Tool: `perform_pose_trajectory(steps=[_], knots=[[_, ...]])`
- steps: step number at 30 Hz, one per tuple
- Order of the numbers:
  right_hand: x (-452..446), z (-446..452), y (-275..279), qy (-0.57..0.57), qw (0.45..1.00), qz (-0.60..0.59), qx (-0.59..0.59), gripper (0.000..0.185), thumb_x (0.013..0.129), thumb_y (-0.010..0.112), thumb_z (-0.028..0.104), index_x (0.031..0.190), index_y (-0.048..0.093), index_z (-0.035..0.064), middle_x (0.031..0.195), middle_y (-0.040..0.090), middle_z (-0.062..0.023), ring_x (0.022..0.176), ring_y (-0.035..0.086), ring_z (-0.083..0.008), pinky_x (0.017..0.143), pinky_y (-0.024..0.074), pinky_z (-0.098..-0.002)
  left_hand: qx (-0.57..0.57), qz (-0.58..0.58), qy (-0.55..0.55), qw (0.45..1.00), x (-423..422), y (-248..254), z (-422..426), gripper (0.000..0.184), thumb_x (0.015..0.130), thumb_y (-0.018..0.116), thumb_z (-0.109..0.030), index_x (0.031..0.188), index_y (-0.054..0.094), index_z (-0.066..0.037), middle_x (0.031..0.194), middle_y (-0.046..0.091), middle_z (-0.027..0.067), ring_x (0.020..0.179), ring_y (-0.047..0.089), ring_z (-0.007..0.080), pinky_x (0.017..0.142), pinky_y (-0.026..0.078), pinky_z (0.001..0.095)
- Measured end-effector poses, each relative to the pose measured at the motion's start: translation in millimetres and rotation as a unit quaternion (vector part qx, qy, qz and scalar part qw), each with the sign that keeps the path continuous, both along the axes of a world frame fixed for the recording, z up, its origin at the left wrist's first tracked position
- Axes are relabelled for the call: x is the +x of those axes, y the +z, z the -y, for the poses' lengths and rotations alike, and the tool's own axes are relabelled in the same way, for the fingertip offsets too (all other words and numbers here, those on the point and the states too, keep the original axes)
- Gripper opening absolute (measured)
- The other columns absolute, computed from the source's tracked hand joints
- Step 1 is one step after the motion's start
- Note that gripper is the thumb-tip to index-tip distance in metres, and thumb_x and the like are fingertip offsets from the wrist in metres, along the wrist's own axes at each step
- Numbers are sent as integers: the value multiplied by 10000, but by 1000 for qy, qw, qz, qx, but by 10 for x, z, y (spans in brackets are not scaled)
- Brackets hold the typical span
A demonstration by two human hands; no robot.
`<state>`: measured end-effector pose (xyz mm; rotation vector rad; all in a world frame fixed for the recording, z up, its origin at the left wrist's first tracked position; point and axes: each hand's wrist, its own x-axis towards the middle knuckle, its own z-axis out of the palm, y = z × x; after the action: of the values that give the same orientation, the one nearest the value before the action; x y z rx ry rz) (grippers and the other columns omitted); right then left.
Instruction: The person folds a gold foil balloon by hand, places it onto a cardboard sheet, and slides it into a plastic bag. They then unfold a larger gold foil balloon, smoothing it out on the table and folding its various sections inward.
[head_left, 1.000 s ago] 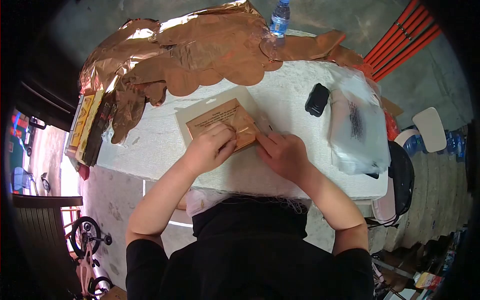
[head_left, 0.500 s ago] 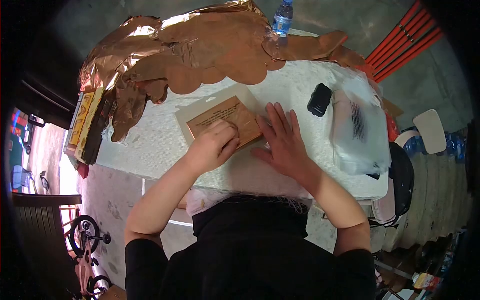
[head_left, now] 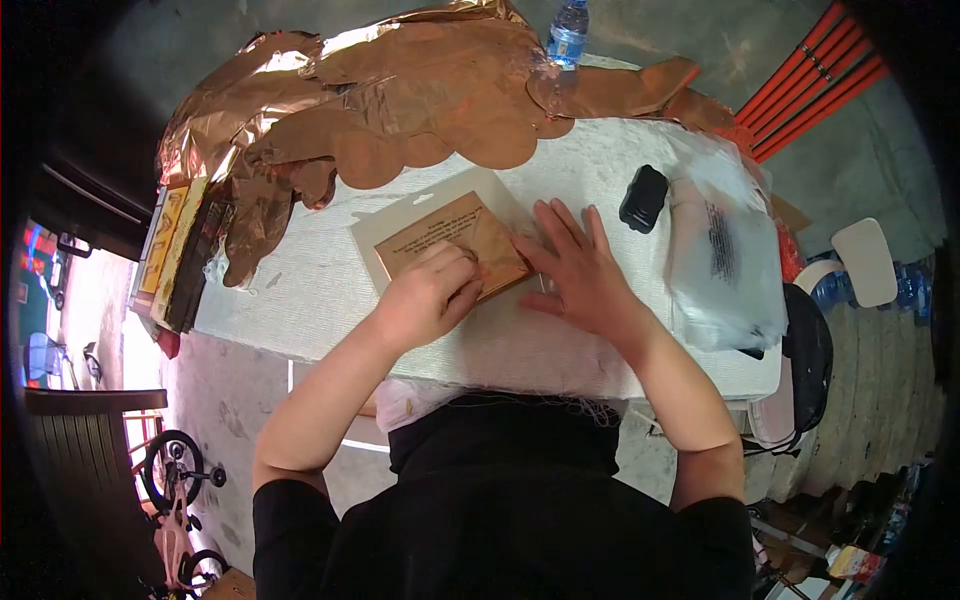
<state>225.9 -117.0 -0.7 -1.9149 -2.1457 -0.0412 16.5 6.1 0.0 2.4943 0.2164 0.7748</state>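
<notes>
A flat copper-coloured foil packet (head_left: 452,226) with printed dark text lies tilted on the white-covered table (head_left: 330,270). It rests on or inside a pale sheet-like sleeve (head_left: 488,185) with a hang hole at its upper edge. My left hand (head_left: 432,292) is closed over the packet's lower middle, fingertips curled down against it. Whatever those fingers may pinch is hidden. Beside the packet's right corner my right hand (head_left: 583,275) lies with its fingers spread, the index finger close to or touching that corner.
Crumpled copper foil with scalloped edges (head_left: 430,90) spreads along the far side. Nearby stands a water bottle (head_left: 567,35). To the right are a black object (head_left: 643,199) and a stack of clear plastic bags (head_left: 725,265). Yellow-sided boxes (head_left: 165,245) stand at the left edge.
My right hand has slid slightly right, and its thumb has drawn back from the packet. My left hand stays curled at nearly the same spot on the packet.
</notes>
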Motion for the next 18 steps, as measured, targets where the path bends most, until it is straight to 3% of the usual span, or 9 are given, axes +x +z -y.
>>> perform_pose_trajectory(steps=[5,11,18], knots=[[30,-9,126,26,997,71,-33,728,770,684,493,1365,476,128,1474,308,-181,1402,254,-332,1129,139,-573,2,-3,5,1000,12,-13,2,96,767,666,-20,818,586,-2,858,588,136,851,578,317,746,492,382],[-5,23,7,11,1000,2,10,788,779,678,489,1419,397,126,1477,315,-184,1410,241,-325,1137,106,-575,-7,-4,7,1000,9,15,3,78,773,655,-13,821,594,-3,856,607,141,848,588,323,750,493,384],[39,2,-14,8,1000,6,-28,782,793,661,512,1426,393,138,1489,310,-188,1415,239,-323,1139,81,-587,-13,-24,9,1000,8,30,13,57,791,644,-10,825,600,-2,849,616,149,847,602,328,748,495,376]])
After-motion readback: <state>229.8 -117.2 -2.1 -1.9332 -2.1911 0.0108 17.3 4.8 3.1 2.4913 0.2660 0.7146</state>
